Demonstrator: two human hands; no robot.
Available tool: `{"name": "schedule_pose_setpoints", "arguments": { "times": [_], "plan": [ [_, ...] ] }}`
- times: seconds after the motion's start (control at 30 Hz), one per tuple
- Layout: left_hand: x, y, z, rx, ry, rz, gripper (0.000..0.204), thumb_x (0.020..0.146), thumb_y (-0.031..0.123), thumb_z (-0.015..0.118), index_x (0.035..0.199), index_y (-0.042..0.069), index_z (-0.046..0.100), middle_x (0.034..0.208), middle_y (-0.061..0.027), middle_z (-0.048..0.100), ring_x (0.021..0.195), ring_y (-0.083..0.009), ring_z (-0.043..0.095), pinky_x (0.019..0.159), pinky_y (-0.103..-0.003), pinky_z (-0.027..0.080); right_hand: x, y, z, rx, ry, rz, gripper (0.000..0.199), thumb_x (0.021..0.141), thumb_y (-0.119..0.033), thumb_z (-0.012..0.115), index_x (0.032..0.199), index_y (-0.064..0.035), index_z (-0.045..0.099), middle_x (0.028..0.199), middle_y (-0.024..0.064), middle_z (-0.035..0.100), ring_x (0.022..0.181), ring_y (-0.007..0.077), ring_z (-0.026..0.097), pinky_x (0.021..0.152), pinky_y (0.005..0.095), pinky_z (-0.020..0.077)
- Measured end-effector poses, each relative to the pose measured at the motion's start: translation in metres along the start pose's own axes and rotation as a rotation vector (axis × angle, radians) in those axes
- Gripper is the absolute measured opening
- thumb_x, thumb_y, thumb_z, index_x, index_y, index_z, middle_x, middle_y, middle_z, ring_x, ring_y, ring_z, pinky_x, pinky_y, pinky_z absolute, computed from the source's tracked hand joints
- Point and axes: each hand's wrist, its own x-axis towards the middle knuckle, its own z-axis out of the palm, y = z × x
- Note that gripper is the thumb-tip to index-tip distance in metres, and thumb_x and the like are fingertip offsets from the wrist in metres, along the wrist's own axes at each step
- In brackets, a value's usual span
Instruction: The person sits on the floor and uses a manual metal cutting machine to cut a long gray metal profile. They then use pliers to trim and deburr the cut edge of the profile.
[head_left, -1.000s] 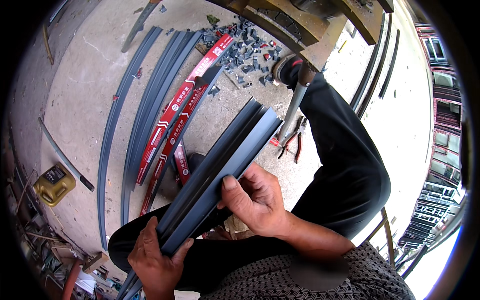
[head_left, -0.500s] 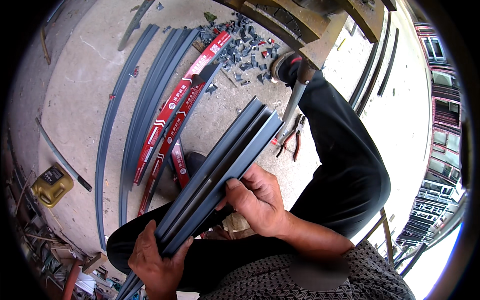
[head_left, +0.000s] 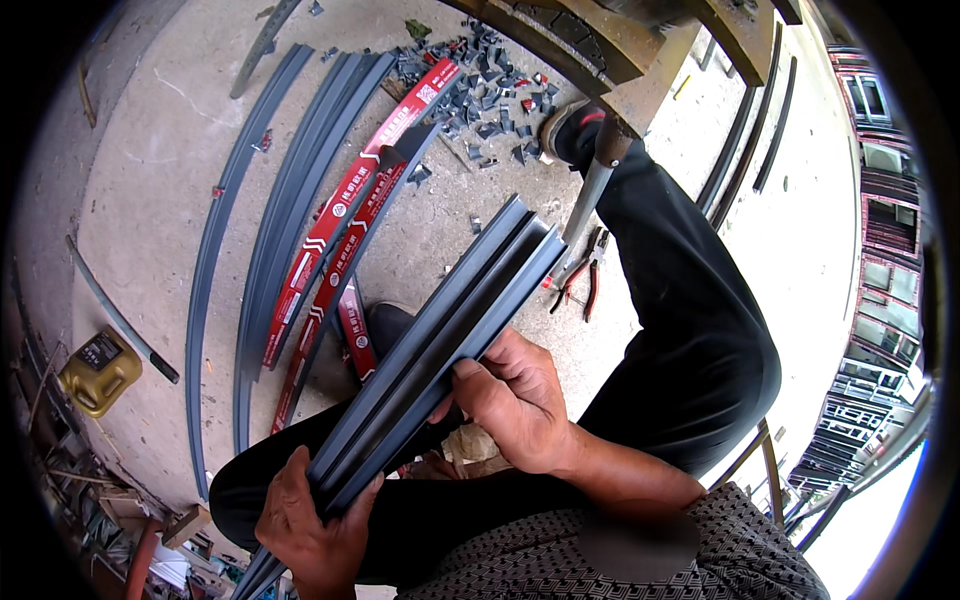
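A long dark grey metal profile (head_left: pixel 440 345) with lengthwise channels slants across my lap, its far end raised to the right. My left hand (head_left: pixel 318 520) is wrapped round its lower part, thumb on one side and fingers on the other. Farther up, my right hand (head_left: pixel 515 405) grips the profile's right edge, with the thumb on top and the fingers partly hidden beneath. Left of it on the floor lie several more grey profiles (head_left: pixel 300 190) and strips with red film (head_left: pixel 350 195).
Small grey offcuts (head_left: pixel 490 85) litter the floor ahead. Pliers with red-and-black handles (head_left: pixel 590 275) lie beyond the profile's end. A metal machine (head_left: pixel 620 60) on a post overhangs at the top. At left are a gold jug (head_left: pixel 100 370) and a thin bar (head_left: pixel 122 310).
Both hands keep their hold on the profile, which has barely moved. The floor things have shifted slightly left in the view.
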Motion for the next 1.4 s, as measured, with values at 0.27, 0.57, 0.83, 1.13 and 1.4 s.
{"name": "schedule_pose_setpoints", "arguments": {
  "times": [0.27,0.57,0.83,1.13,1.4],
  "plan": [
    [-0.001,-0.001,0.002,0.013,0.006,0.012,0.07,0.073,0.027,0.095,0.125,-0.005,0.061,0.104,-0.0225,0.071,0.088,-0.0401,0.072,0.078,-0.046,0.057,0.001,0.002,-0.001,0.023,-0.008,-0.006,0.017,0.105,-0.007,0.05,0.116,0.0021,0.059,0.093,0.0049,0.065,0.079,0.0091,0.063,0.072,0.0277,0.055],
    [-0.001,0.001,0.0,-0.001,-0.006,-0.006,0.068,0.072,0.023,0.094,0.124,-0.004,0.06,0.104,-0.0216,0.071,0.089,-0.04,0.072,0.079,-0.046,0.056,0.001,0.003,-0.001,0.046,-0.023,-0.003,0.02,0.105,-0.007,0.05,0.12,0.002,0.059,0.096,0.0051,0.066,0.08,0.0088,0.062,0.074,0.0279,0.055],
    [-0.001,0.0,-0.001,-0.01,-0.015,-0.017,0.069,0.07,0.019,0.094,0.127,-0.002,0.06,0.106,-0.0217,0.071,0.091,-0.0424,0.072,0.081,-0.046,0.056,0.0,0.001,-0.001,0.074,-0.048,-0.024,0.022,0.104,-0.006,0.052,0.124,0.0015,0.06,0.096,0.0027,0.064,0.082,0.0059,0.058,0.071,0.0267,0.0502],
    [-0.017,-0.002,-0.01,-0.002,-0.018,-0.058,0.07,0.071,0.02,0.092,0.13,0.0,0.06,0.112,-0.0216,0.07,0.097,-0.0435,0.069,0.087,-0.048,0.052,-0.007,-0.007,-0.004,0.028,-0.096,-0.138,0.025,0.096,-0.006,0.063,0.12,0.0019,0.061,0.098,0.0068,0.069,0.082,0.0093,0.066,0.072,0.028,0.0547],
    [-0.026,-0.008,-0.013,0.034,0.018,-0.007,0.072,0.076,0.032,0.089,0.133,0.0,0.06,0.117,-0.0242,0.069,0.1,-0.0452,0.067,0.089,-0.05,0.05,-0.01,-0.019,-0.009,-0.026,-0.174,-0.27,0.028,0.094,-0.007,0.069,0.12,0.0008,0.061,0.102,0.0081,0.069,0.081,0.0114,0.068,0.07,0.0275,0.0565]
  ]
}}
